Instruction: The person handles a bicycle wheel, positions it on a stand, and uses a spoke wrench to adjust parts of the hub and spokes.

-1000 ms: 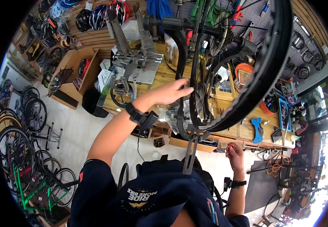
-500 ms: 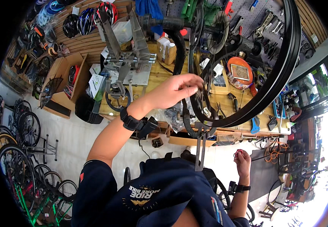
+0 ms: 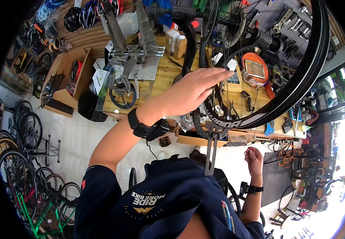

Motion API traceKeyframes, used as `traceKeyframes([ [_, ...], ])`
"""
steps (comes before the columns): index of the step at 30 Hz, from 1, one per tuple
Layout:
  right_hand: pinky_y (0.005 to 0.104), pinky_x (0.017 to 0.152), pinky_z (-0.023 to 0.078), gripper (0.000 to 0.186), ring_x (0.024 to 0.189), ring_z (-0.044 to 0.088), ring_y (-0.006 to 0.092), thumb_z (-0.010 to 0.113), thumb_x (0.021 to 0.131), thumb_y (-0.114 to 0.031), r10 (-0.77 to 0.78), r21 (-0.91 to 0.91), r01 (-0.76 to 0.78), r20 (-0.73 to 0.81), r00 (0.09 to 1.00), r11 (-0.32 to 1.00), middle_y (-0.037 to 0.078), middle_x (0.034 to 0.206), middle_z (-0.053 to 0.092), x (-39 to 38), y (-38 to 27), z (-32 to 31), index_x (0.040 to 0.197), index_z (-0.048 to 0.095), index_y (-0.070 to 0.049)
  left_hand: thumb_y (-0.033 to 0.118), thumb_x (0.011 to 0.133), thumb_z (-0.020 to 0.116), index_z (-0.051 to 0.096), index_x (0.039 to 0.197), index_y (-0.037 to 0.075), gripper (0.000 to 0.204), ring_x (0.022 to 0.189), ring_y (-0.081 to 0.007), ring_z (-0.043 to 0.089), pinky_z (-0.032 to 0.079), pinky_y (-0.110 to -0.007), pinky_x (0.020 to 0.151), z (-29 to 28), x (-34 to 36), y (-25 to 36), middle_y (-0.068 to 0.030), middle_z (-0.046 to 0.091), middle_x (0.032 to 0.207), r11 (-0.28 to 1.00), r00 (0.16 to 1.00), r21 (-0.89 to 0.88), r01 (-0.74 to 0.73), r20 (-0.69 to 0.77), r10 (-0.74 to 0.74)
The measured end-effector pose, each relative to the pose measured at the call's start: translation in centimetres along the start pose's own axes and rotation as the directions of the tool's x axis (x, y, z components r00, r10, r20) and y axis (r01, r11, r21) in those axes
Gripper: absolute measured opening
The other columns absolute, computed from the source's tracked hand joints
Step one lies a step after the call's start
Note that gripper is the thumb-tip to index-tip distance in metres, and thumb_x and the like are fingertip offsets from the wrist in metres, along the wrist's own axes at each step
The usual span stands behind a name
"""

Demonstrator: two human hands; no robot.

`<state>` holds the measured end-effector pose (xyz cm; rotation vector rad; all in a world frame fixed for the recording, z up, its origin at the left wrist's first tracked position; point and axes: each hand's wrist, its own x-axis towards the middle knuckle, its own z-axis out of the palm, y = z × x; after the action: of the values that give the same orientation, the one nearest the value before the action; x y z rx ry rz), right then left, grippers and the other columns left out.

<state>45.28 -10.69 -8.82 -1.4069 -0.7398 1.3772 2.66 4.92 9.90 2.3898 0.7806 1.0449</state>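
Observation:
A black bicycle wheel [image 3: 268, 111] is upright in a metal truing stand [image 3: 212, 151] at the bench. My left hand [image 3: 192, 89] reaches across the near left side of the wheel, fingers extended and nearly together, its fingertips at the spokes; whether they touch is unclear. My right hand [image 3: 255, 161] is low at the right, below the bench edge, its thumb and fingers pinched on a small red tool [image 3: 250, 149].
The wooden bench [image 3: 164, 95] carries a metal fixture [image 3: 146, 47], an orange tray [image 3: 247, 59] and loose tools. Wrenches hang on a pegboard [image 3: 292, 16]. A cardboard box [image 3: 61, 99] and parked bicycles [image 3: 29, 131] stand at the left, an orange hose [image 3: 288, 157] at right.
My left hand has moved rightward and up along the wheel, its fingers straightening. The wheel appears slightly further right in the picture. My right hand still holds the red tool.

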Motion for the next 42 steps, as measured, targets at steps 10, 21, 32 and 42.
traceKeyframes([
  [10,0.0235,0.060,0.052,0.013,0.066,0.062,0.0105,0.056,0.098,-0.008,-0.003,0.037,0.004,-0.030,1.000,0.999,0.007,0.086,0.068,-1.3,0.7,-0.7,0.106,0.063,0.000,0.009,0.098,0.053,0.020,0.154,0.008,0.065,0.139,-0.0274,0.040,0.033,-0.040,0.114,-0.1,-0.4,-4.4,-0.0132,0.032,0.156,0.909,0.937,-0.228,0.348,0.088,-0.337],
  [21,0.0219,0.059,0.051,0.013,0.065,0.061,0.0092,0.056,0.099,-0.009,-0.027,0.017,0.028,-0.034,0.999,0.999,0.006,0.087,0.068,-1.3,0.4,-1.8,0.106,0.064,-0.002,0.007,0.099,0.051,0.029,0.149,-0.001,0.055,0.137,-0.0236,0.042,0.036,-0.035,0.112,2.3,0.0,-9.3,-0.0159,0.041,0.150,0.818,0.930,-0.443,0.368,0.195,-0.313],
  [32,0.0222,0.059,0.052,0.013,0.066,0.062,0.0094,0.056,0.099,-0.010,-0.001,-0.003,0.001,-0.006,1.000,1.000,0.006,0.087,0.068,-0.1,-0.2,-1.4,0.105,0.064,-0.002,0.009,0.097,0.056,0.038,0.143,-0.002,0.051,0.127,-0.0243,0.051,0.042,-0.036,0.106,1.1,-0.4,-9.8,-0.0128,0.047,0.144,0.795,0.878,-0.393,0.463,0.084,-0.470],
  [42,0.0238,0.060,0.051,0.013,0.067,0.061,0.0106,0.056,0.099,-0.009,0.020,-0.023,-0.021,-0.029,0.999,1.000,0.006,0.086,0.068,0.0,0.1,-1.3,0.106,0.064,-0.001,0.024,0.092,0.064,0.033,0.145,-0.006,0.068,0.129,-0.0334,0.051,0.043,-0.038,0.105,2.1,-0.8,-10.2,-0.0237,0.046,0.144,0.855,0.874,-0.181,0.485,0.135,-0.467],
])
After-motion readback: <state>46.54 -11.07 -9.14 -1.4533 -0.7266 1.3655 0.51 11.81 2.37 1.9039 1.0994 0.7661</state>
